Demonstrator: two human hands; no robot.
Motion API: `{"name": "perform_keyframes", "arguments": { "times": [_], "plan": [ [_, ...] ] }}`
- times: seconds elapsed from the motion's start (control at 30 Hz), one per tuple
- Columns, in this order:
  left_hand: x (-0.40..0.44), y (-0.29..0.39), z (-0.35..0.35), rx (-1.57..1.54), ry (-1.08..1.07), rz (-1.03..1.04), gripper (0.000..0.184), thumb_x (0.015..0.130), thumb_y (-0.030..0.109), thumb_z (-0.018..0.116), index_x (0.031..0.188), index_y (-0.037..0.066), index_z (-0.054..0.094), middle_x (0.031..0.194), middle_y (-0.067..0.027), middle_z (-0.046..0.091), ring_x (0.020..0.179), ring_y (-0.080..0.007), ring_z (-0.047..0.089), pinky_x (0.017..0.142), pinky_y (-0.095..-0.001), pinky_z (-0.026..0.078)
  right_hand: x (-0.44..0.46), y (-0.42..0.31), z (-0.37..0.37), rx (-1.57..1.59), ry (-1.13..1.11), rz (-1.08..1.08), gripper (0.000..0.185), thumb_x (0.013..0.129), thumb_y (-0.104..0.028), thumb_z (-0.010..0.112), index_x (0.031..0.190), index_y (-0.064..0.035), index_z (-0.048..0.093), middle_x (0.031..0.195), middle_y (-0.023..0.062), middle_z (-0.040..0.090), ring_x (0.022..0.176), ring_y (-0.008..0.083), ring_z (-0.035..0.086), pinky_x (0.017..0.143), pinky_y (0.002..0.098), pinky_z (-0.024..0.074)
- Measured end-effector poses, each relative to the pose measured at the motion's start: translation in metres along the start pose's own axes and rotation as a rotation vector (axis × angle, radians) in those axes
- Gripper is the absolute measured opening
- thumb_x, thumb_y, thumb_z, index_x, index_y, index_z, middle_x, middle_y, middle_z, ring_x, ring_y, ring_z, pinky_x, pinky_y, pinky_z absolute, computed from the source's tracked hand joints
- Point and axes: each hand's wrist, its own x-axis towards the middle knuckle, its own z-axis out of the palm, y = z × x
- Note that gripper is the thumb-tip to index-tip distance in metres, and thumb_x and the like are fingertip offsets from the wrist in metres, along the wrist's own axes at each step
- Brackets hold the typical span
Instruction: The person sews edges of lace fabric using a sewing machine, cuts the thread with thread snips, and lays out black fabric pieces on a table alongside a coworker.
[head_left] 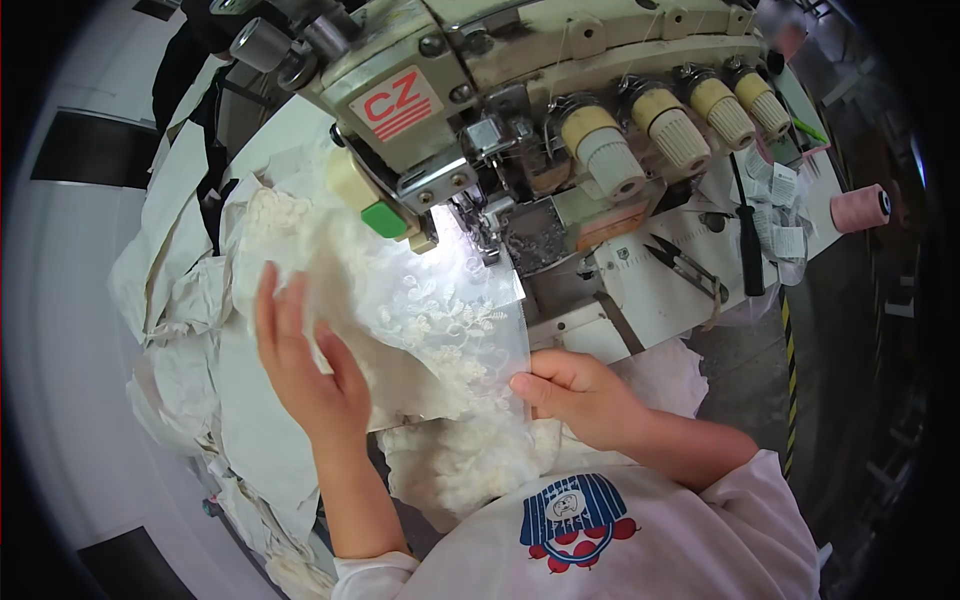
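A sheer white lace fabric [455, 320] with raised floral embroidery runs from under the presser foot of an overlock sewing machine [490, 225] down toward my lap. My right hand [580, 395] pinches its right edge between thumb and fingers, just below the machine bed. Over the fabric's left side, my left hand [315, 365] is raised with its fingers apart and slightly blurred, holding nothing. Whether its fingertips touch the cloth I cannot tell. A lamp lights the lace brightly around the needle.
Thread snips [688, 268], a black screwdriver [748, 235] and bundled white labels [785, 225] lie right of the machine. A pink thread cone [860, 208] is at the table's right edge. Tension knobs [680, 138] line the machine front. White cloth pieces [180, 300] are heaped at left.
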Motion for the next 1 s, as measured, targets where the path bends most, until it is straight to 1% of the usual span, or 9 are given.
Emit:
{"name": "perform_keyframes", "arguments": {
  "times": [0.1,0.13,0.23,0.33,0.43,0.5,0.63,0.8,1.0],
  "plan": [
    [-0.007,0.024,-0.010,-0.033,-0.119,0.219,0.039,0.069,-0.008,0.054,0.104,0.004,0.067,0.114,-0.0145,0.062,0.101,-0.0300,0.058,0.088,-0.0378,0.043,-0.001,0.001,0.002,-0.017,0.045,-0.055,0.024,0.098,-0.023,0.051,0.104,-0.0021,0.060,0.081,-0.0046,0.053,0.074,0.0024,0.046,0.065,0.0200,0.0394],
    [-0.010,0.029,-0.008,-0.128,-0.142,0.208,0.037,0.065,-0.004,0.057,0.099,0.006,0.069,0.109,-0.0117,0.064,0.099,-0.0293,0.059,0.087,-0.0377,0.043,-0.002,0.001,0.001,-0.018,0.043,-0.052,0.024,0.098,-0.023,0.051,0.104,-0.0021,0.060,0.081,-0.0046,0.053,0.074,0.0024,0.046,0.065,0.0200,0.0394],
    [-0.003,0.051,-0.008,-0.277,-0.359,0.259,0.033,0.070,0.001,0.059,0.103,0.004,0.067,0.114,-0.0116,0.062,0.107,-0.0326,0.056,0.096,-0.0439,0.040,-0.004,0.003,-0.003,-0.044,0.078,-0.060,0.024,0.099,-0.023,0.050,0.105,-0.0025,0.060,0.084,-0.0044,0.053,0.075,0.0026,0.045,0.065,0.0204,0.0394],
    [-0.007,0.058,0.000,-0.312,-0.387,0.266,0.037,0.071,0.004,0.060,0.107,0.005,0.067,0.119,-0.0112,0.060,0.112,-0.0328,0.054,0.099,-0.0453,0.037,-0.004,0.005,-0.001,0.058,0.053,-0.031,0.024,0.097,-0.022,0.053,0.108,-0.0022,0.059,0.089,-0.0032,0.055,0.079,0.0038,0.048,0.069,0.0217,0.0418],
    [-0.008,0.061,0.002,-0.329,-0.403,0.264,0.038,0.072,0.005,0.060,0.110,0.006,0.066,0.121,-0.0115,0.059,0.113,-0.0326,0.054,0.100,-0.0456,0.037,-0.003,0.011,0.006,0.092,0.058,-0.174,0.025,0.096,-0.021,0.056,0.111,-0.0020,0.058,0.096,-0.0024,0.058,0.086,0.0048,0.052,0.075,0.0226,0.0443],
    [-0.008,0.061,0.001,-0.335,-0.401,0.257,0.039,0.072,0.005,0.060,0.111,0.006,0.066,0.121,-0.0116,0.059,0.113,-0.0325,0.054,0.100,-0.0457,0.037,0.002,0.020,0.003,-0.203,0.096,-0.237,0.027,0.094,-0.020,0.058,0.115,-0.0020,0.058,0.103,-0.0008,0.061,0.093,0.0053,0.054,0.080,0.0234,0.0455],
    [-0.007,0.057,-0.007,-0.287,-0.360,0.246,0.037,0.074,0.009,0.061,0.111,0.005,0.065,0.120,-0.0115,0.060,0.111,-0.0307,0.055,0.098,-0.0452,0.038,0.001,0.005,0.004,-0.271,0.004,-0.074,0.030,0.096,-0.021,0.056,0.120,-0.0026,0.057,0.107,0.0008,0.062,0.094,0.0053,0.055,0.080,0.0238,0.0461],
    [-0.010,0.047,-0.016,-0.286,-0.309,0.152,0.034,0.079,0.020,0.060,0.110,0.006,0.066,0.120,-0.0105,0.060,0.111,-0.0295,0.055,0.098,-0.0456,0.038,-0.001,0.004,0.007,0.260,-0.173,0.108,0.032,0.099,-0.024,0.049,0.121,-0.0015,0.056,0.108,0.0014,0.062,0.095,0.0061,0.056,0.083,0.0254,0.0466],
    [0.002,0.063,-0.009,-0.336,-0.488,0.219,0.041,0.081,0.029,0.061,0.114,0.006,0.065,0.125,-0.0096,0.058,0.118,-0.0298,0.051,0.103,-0.0470,0.033,0.000,0.011,0.000,0.321,-0.205,0.038,0.032,0.101,-0.024,0.046,0.120,-0.0016,0.056,0.110,0.0005,0.060,0.100,0.0063,0.054,0.087,0.0251,0.0450]
  ]
}}
